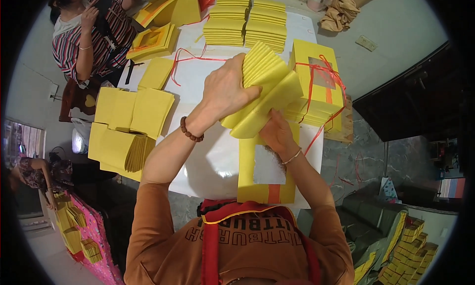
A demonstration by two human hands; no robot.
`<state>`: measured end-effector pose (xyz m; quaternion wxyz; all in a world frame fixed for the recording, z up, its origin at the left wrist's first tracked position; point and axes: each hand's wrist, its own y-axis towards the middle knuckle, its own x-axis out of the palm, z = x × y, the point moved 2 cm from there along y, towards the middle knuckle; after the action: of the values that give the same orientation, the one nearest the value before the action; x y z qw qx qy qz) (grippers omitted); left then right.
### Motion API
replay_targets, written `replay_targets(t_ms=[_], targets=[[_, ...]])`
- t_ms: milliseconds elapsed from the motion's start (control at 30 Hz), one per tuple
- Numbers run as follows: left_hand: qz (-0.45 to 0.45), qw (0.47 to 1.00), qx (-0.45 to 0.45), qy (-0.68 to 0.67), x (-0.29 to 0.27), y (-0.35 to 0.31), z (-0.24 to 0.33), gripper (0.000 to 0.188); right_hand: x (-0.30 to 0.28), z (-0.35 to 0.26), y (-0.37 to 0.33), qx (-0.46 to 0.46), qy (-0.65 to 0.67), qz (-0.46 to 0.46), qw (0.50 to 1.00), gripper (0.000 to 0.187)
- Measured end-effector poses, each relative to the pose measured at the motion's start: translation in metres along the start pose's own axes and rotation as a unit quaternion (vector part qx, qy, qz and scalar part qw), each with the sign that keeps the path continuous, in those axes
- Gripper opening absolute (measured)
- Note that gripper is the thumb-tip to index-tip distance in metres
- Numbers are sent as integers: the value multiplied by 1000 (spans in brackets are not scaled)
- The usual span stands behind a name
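Above the white-covered table [198, 171], both my hands hold a thick bundle of folded yellow paper [274, 89], tilted, with its layered folds fanned at the top. My left hand [225, 89] is wrapped round its left side, thumb across the front. My right hand [278, 132] grips the lower right edge; part of its fingers is hidden by the bundle. Below it lies a flat yellow paper piece [245, 178] with a pale grey panel and an orange strip, near the table's front edge. Right of my hands stands a yellow stack [304, 52] tied with red string [336, 77].
Folded yellow stacks [225, 33] line the table's back, and more folded yellow paper [111, 146] covers its left side. Loose red string [190, 58] lies between. One person [89, 38] is at the back left, another [39, 174] at the far left. Bundles [408, 248] are piled lower right.
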<state>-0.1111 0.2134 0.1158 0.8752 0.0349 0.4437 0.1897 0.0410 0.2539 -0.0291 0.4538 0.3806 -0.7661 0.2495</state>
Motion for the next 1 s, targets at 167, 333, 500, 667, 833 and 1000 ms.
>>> replay_targets(t_ms=[167,333,500,667,833,1000], targets=[[-50,998,-47,-14,-6,10,-9,72,-5,-1,-4,50,63,-25,996,42],[-48,956,-104,-269,7,9,-43,68,-13,-6,-7,47,74,-12,996,40],[-87,861,-169,-471,33,15,-96,57,-16,-30,-13,10,25,82,996,38],[-106,615,-279,-730,76,42,-176,43,-28,-43,-27,-13,-7,146,989,37],[-54,612,-279,-738,123,97,-219,40,-33,-35,-29,-17,-31,147,989,36],[49,616,-297,-728,133,106,-314,41,-31,-33,-28,-14,-31,160,986,33]])
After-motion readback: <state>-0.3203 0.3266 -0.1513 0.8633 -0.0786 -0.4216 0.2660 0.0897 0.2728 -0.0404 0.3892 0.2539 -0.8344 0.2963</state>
